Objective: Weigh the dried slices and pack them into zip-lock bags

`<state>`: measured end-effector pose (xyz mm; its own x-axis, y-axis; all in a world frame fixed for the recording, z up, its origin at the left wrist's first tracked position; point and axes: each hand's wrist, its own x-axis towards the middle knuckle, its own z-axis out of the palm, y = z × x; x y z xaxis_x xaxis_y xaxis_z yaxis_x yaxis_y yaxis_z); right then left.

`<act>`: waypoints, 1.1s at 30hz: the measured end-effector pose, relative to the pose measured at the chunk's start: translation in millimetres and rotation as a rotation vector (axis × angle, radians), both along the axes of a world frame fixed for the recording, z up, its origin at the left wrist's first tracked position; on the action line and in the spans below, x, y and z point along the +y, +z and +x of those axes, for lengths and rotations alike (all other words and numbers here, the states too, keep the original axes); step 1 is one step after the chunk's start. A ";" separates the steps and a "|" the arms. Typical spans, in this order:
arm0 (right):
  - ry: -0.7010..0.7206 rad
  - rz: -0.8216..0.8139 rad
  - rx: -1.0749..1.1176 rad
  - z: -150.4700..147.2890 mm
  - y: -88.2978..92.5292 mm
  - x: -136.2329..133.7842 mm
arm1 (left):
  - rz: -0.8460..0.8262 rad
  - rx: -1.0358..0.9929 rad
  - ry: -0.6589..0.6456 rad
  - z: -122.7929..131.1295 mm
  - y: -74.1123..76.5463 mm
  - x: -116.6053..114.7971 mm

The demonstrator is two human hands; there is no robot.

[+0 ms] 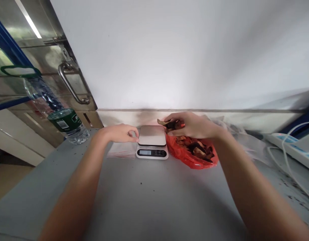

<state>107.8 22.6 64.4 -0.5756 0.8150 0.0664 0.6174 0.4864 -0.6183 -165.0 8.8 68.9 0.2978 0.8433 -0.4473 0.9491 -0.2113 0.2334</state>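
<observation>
A small white digital kitchen scale [152, 135] with a metal plate stands on the grey table; its display is lit and nothing lies on the plate. My left hand [120, 133] is at the scale's left edge, fingers loosely curled, thumb and forefinger bent around a gap with nothing seen in it. Closed around a few dried brown slices [171, 125], my right hand [194, 124] hovers above a red plastic bag [192, 163]. The open bag, right of the scale, holds more dark, reddish-brown dried slices [199, 150]. Their exact kind is unclear.
Thin clear plastic bags [121, 150] lie flat left of the scale. A large water bottle [66, 120] with a green label stands at the left table edge. At the right are crumpled clear plastic [252, 145], a white device [295, 147] and its cable. A white wall rises behind.
</observation>
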 end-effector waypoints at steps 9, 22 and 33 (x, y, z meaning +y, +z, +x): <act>0.014 -0.093 -0.190 -65.0 -34.6 25.0 | -0.014 -0.002 0.022 -12.8 -4.3 3.7; -0.100 -0.020 -0.278 -54.9 -32.4 16.1 | 0.001 0.074 0.032 -8.5 -1.3 3.0; -0.395 -0.225 -0.552 -3.9 3.4 2.4 | 0.008 0.096 0.022 -2.6 -1.0 3.9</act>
<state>103.9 25.1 67.9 -0.1358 0.9291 -0.3441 0.9729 0.0594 -0.2237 -167.7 12.7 68.0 0.2350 0.8528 -0.4664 0.9715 -0.1915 0.1394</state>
